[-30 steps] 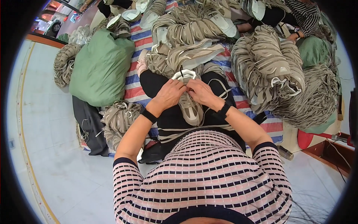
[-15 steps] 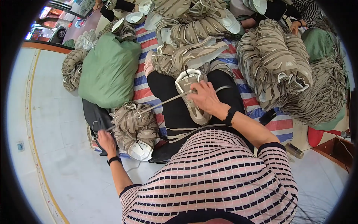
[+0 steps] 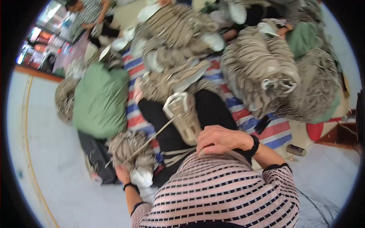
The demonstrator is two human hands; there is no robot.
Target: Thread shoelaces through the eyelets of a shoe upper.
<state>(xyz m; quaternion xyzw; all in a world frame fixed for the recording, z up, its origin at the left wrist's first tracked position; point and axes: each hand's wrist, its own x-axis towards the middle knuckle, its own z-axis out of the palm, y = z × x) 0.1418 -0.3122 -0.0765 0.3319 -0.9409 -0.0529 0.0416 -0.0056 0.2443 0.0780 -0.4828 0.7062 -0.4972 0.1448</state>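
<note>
A beige shoe upper [image 3: 185, 123] with a white-edged opening lies on my black-trousered lap, its toe toward me. From it a flat shoelace [image 3: 157, 133] slants down to the left, over a bundle of beige shoe uppers [image 3: 127, 150]. My left hand [image 3: 122, 173] is low beside that bundle; its fingers are smeared and partly hidden. Close to the toe, my right hand [image 3: 216, 140] is closed against my waist, fingers curled and pinched. Several loose beige laces [image 3: 176, 156] lie across my lap and reach its fingertips; what is between them is too blurred to see.
A green sack [image 3: 100, 100] stands at the left. Large stacks of shoe uppers [image 3: 262, 64] lie ahead and to the right on a striped sheet [image 3: 277, 133]. A dark cylinder [image 3: 296, 150] rests at the right. One co-worker [image 3: 91, 17] sits far left; another person's hand [image 3: 283, 30] shows far right.
My right hand has moved from the shoe upper's opening down to the loose laces at my waist. The left hand has come in nearer the bundle. The whole view has shifted.
</note>
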